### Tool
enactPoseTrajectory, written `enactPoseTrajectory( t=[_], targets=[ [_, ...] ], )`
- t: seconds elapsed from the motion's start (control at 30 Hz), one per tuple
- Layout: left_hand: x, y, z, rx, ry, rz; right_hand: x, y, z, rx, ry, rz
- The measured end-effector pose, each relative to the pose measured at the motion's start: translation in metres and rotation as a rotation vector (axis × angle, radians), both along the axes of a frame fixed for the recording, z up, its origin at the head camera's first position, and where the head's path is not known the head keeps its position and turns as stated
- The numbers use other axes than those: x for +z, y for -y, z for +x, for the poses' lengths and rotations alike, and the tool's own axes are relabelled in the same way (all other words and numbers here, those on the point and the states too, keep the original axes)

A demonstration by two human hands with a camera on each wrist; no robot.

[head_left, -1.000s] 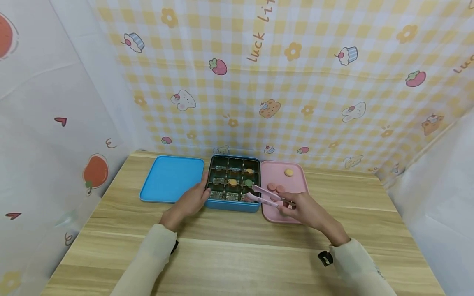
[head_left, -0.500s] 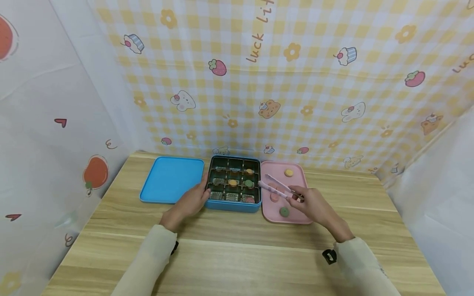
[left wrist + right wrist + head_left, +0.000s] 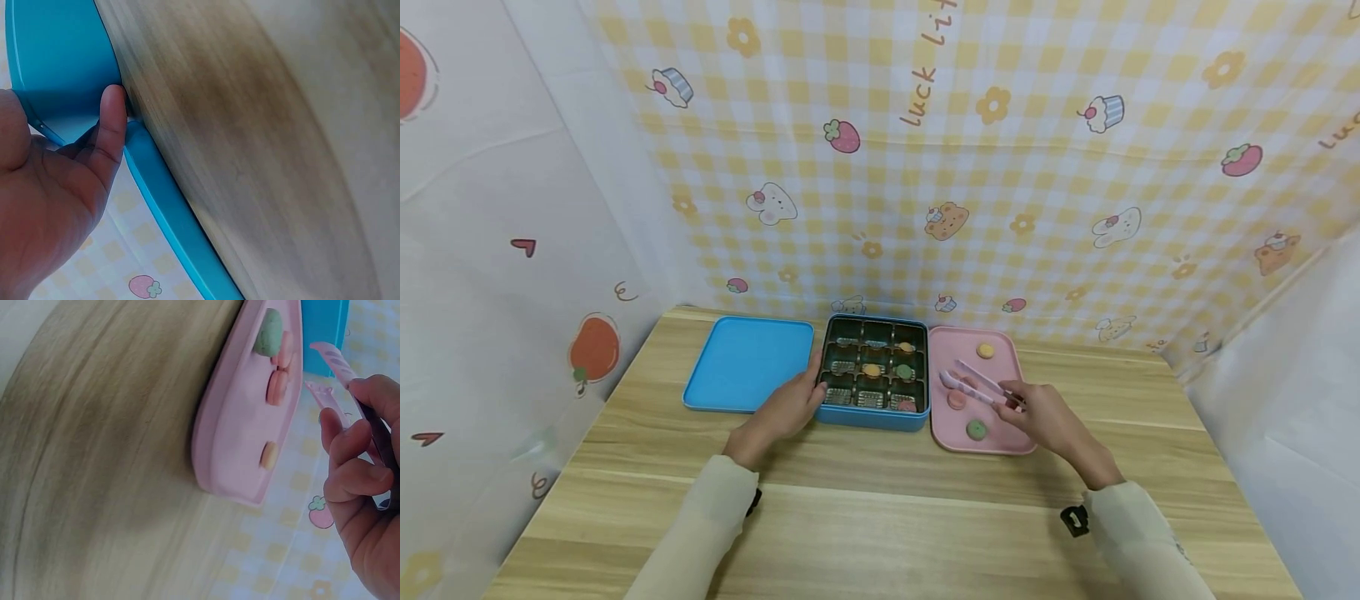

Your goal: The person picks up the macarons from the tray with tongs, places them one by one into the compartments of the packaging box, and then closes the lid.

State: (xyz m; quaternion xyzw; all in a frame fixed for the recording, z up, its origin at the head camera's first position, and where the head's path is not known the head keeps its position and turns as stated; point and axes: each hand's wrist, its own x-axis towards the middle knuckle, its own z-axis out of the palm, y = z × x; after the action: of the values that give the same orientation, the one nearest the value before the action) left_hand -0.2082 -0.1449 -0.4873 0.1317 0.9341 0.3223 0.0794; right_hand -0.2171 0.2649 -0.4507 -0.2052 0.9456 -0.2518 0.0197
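Observation:
My right hand [image 3: 1041, 421] grips pink-tipped tongs [image 3: 973, 387] over the pink tray [image 3: 943, 437]. In the right wrist view the arms of the tongs stand apart with nothing between them. Below are pink macarons [image 3: 957, 400], partly hidden by the tongs. A green macaron [image 3: 976, 430] lies near the tray's front, a yellow macaron [image 3: 985, 351] at its back. My left hand [image 3: 786, 407] rests against the left side of the blue box [image 3: 872, 418], fingers extended. Inside the box's divided insert sit a yellow, an orange, a green and a pink macaron [image 3: 907, 406].
A flat blue lid [image 3: 748, 364] lies left of the box. All of it is on a wooden table [image 3: 880, 533], with a checked cloth [image 3: 880, 167] hanging behind. Several box compartments hold only clear ridged liners.
The tongs have moved right from the box's front-right compartment to above the tray, leaving a pink macaron there. The left hand stays in place.

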Motion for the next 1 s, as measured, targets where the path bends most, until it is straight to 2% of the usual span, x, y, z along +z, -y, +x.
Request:
enactPoseTrajectory(
  t=[0.43, 1.0],
  targets=[
    [0.001, 0.000, 0.000, -0.012, -0.015, 0.004, -0.009, -0.001, -0.002, 0.008, 0.030, 0.029],
    [0.000, 0.000, -0.001, -0.014, -0.010, 0.003, -0.013, 0.003, -0.006, 0.011, 0.009, 0.054]
  ],
)
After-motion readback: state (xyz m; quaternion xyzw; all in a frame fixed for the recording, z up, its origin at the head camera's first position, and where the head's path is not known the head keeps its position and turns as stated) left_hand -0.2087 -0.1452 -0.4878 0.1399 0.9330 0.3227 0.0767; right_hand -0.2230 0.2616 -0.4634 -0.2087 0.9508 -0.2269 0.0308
